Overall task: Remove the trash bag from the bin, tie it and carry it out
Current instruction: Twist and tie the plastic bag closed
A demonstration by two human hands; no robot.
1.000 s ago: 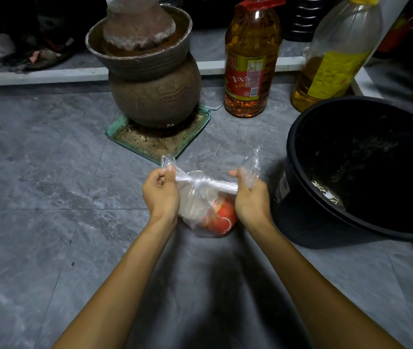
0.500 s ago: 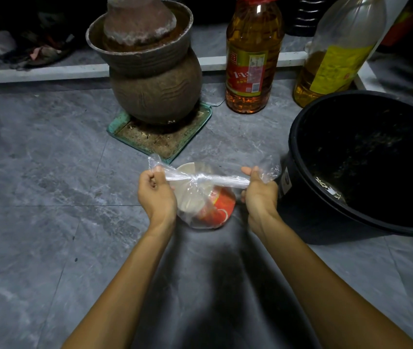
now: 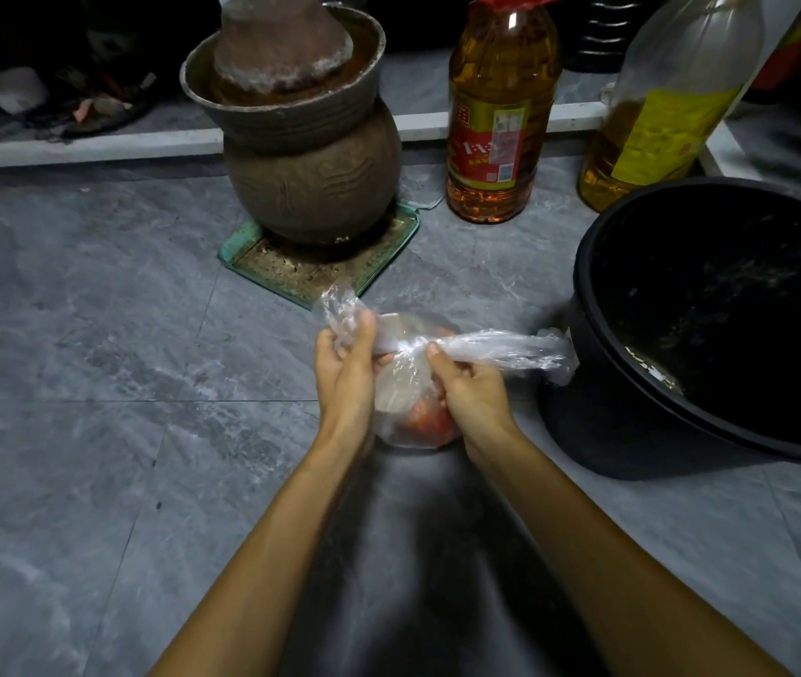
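Grey marbled floor tiles (image 3: 95,383) fill most of the frame, with a white raised sill (image 3: 95,146) running across the top. At centre, a clear plastic trash bag (image 3: 408,398) rests on the floor, out of the bin; red and pale contents show through the film.

Left hand (image 3: 347,371): fingers curled closed around one twisted end of the bag, with loose film bunched above the thumb. Right hand (image 3: 471,390): closed around the bag neck at centre, thumb pressed at the crossing point of the two ends. The second twisted end (image 3: 501,349) extends to the right from that point, and its tip lies against or just beside the bin wall; contact cannot be confirmed.

Surroundings:
- Black bin (image 3: 598,383), right of frame, without a liner; residue is visible inside.
- Brown clay jar (image 3: 310,183), upper centre, with a lid seated in its flared rim, standing on a green tray (image 3: 388,256) whose near corner is just beyond the bag.
- Oil bottle with red label (image 3: 496,139), upper centre-right, upright.
- Second oil bottle with yellow label (image 3: 667,114), upper right, just behind the bin rim.
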